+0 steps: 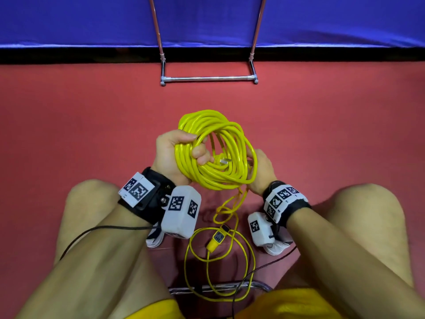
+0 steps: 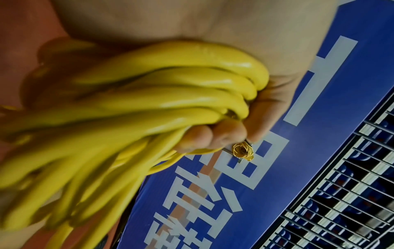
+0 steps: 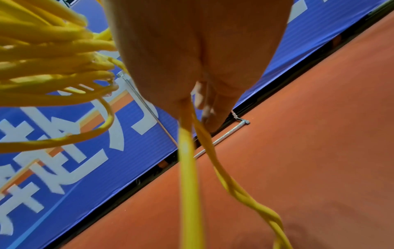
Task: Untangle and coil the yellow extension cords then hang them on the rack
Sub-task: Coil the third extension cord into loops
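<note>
A coil of yellow extension cord [image 1: 216, 153] hangs in front of me above the red floor. My left hand [image 1: 194, 147] grips the coil's left side, with fingers [image 2: 204, 134] curled round the bundled loops [image 2: 170, 101]. At the coil's right edge my right hand [image 1: 255, 162] pinches a strand. From the right hand [image 3: 198, 104] two twisted strands [image 3: 234, 188] drop to the floor. The loose tail loops between my feet and ends in a yellow socket [image 1: 216, 240]. The chrome rack [image 1: 209, 78] stands ahead. In the left wrist view another small yellow coil [image 2: 242, 150] hangs on it.
A blue banner wall [image 1: 92, 19] runs behind the rack. My bare knees flank the cord, with white shoes [image 1: 156, 238] under the wrists. A chrome frame [image 1: 218, 287] lies under me, crossed by thin black cables [image 1: 92, 231].
</note>
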Motion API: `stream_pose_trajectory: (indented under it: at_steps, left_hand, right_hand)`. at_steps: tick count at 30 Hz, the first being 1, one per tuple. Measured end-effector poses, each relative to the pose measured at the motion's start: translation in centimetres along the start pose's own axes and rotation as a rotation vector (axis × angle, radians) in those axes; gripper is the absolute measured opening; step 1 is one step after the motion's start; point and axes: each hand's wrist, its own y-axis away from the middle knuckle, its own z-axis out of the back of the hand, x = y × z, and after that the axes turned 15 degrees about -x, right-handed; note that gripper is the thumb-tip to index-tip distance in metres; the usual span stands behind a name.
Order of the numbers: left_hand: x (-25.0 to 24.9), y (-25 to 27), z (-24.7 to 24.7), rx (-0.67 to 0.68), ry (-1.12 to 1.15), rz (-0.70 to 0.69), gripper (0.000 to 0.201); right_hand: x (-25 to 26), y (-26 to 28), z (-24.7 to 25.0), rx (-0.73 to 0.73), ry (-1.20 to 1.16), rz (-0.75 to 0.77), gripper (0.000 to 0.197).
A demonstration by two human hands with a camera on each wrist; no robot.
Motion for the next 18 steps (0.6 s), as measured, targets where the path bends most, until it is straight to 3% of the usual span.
stream_pose_trajectory:
  at_steps: [4,10,18]
  left_hand:
    - [-0.5,0.0,-0.3,-0.117,0.062,-0.025,0.028]
    - [-1.2,-0.7,0.1,-0.27,0.163,-0.096,0.016]
    - [-1.1,-1.3,0.1,-0.315,0.254,-0.137,0.015]
  right_hand:
    - [-0.9,0.2,-0.8,0.068,-0.053,-0.143,0.01]
    - [0.6,0.2,-0.3,0.086,-0.495,-0.471,0.021]
    - [1.3,-0.4,0.3,0.065,-0.66,-0.669,0.026]
